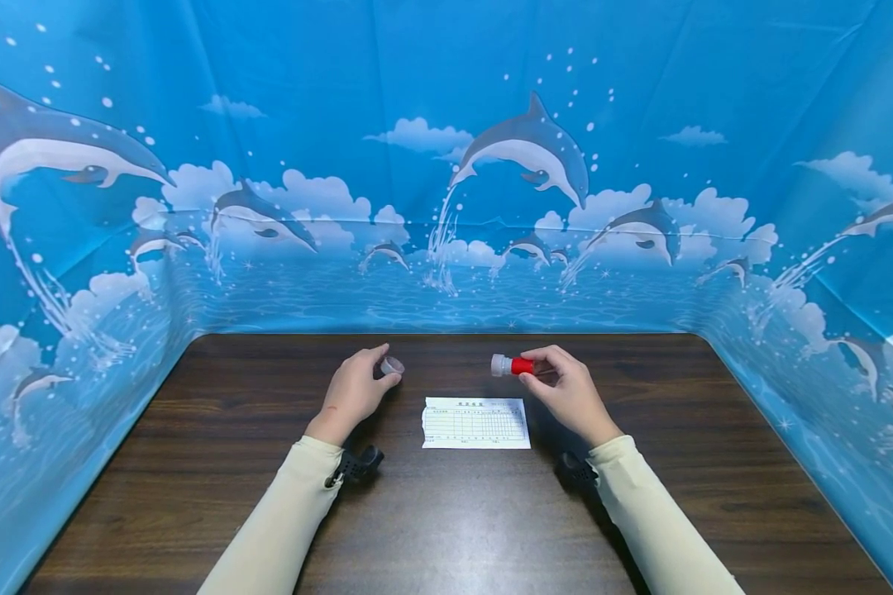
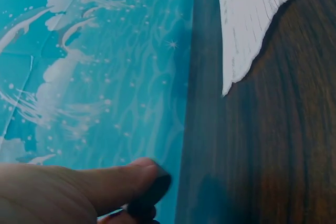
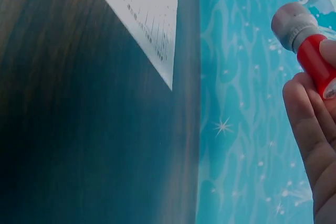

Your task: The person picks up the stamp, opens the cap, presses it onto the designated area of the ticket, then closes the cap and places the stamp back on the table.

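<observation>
My right hand [image 1: 571,395] pinches a small round stamp [image 1: 522,366] by its red barrel, held sideways above the table. Its pale, translucent end points left, toward the other hand. The right wrist view shows the stamp [image 3: 313,59] from closer, with the thumb and fingers around the red part. Between thumb and fingers, my left hand [image 1: 353,390] grips a small translucent cap [image 1: 392,365], which looks dark in the left wrist view. A printed paper slip [image 1: 476,423] with a ruled grid lies on the table between the hands, touched by neither.
The dark wood-grain table [image 1: 446,512] reaches back to a blue dolphin-printed sheet [image 1: 446,289] standing around its back and sides. The slip's left edge looks torn and uneven. A black wrist strap [image 1: 357,465] sits on the left sleeve, another [image 1: 576,468] on the right.
</observation>
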{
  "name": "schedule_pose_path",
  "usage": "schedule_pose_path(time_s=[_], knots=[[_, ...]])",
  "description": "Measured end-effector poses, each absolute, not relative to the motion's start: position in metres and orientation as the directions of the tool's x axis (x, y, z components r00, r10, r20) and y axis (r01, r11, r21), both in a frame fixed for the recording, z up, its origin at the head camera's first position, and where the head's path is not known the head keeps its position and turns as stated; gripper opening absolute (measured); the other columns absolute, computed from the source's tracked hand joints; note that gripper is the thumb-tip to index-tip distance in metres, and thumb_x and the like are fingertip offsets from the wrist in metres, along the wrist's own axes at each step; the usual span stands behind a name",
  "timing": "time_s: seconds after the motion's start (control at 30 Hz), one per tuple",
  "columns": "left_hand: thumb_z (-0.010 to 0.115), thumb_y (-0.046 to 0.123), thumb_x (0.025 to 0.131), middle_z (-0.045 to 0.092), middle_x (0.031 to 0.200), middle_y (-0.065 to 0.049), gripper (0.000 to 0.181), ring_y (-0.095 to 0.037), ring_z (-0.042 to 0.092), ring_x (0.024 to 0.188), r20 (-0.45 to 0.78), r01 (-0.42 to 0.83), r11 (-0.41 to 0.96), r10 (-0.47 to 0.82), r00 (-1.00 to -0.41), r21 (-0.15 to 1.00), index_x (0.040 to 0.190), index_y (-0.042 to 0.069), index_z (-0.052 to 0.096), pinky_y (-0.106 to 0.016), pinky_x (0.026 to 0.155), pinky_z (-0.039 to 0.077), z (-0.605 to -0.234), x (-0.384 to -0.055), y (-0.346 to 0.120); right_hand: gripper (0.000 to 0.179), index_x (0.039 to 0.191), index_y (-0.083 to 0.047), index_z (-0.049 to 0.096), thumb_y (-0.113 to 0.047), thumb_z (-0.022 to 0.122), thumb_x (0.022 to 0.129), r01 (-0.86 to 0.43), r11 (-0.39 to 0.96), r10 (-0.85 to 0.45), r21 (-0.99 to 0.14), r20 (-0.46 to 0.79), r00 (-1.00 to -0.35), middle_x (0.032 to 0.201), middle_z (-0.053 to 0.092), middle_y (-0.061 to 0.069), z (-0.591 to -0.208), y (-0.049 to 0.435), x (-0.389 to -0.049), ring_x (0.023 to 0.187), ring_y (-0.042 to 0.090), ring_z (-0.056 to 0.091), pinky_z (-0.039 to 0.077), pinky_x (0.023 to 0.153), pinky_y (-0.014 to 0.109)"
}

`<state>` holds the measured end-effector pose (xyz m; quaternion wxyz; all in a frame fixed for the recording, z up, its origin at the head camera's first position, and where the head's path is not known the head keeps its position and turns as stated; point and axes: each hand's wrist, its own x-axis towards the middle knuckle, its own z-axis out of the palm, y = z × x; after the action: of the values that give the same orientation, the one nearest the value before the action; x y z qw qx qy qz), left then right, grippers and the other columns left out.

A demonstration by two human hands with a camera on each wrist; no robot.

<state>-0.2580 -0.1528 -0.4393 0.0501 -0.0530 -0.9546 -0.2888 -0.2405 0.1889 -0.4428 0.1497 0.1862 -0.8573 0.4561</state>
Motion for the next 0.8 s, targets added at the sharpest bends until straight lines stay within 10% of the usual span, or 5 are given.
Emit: schedule_pose_path(time_s=[0.5,0.8], knots=[[0.085,0.025,0.088,0.072,0.117,-0.016,0.043,-0.042,0.06,0.119,0.201,0.106,0.871,0.009,-0.98,0.48,0.124,0.007,0.073,-0.071,0.118,0.017,-0.45,-0.26,-0.164,0.031,0.121,-0.006,0.07,-0.007,0.079,0.092,-0.376,0.575,-0.127,-0.726,0.374,-0.919,0.112,0.07,0.01,-0.446,0.2,-0.245,0.093,0.022,0.068,0.062,0.086,0.044],[0.084,0.025,0.088,0.074,0.114,-0.018,0.04,-0.043,0.062,0.113,0.215,0.101,0.884,0.001,-0.977,0.457,0.121,0.005,0.072,-0.064,0.112,0.031,-0.451,-0.261,-0.165,0.031,0.121,-0.005,0.07,-0.009,0.078,0.092,-0.339,0.601,-0.106,-0.724,0.348,-0.932,0.114,0.07,0.013,-0.449,0.205,-0.247,0.095,0.026,0.067,0.061,0.088,0.046]])
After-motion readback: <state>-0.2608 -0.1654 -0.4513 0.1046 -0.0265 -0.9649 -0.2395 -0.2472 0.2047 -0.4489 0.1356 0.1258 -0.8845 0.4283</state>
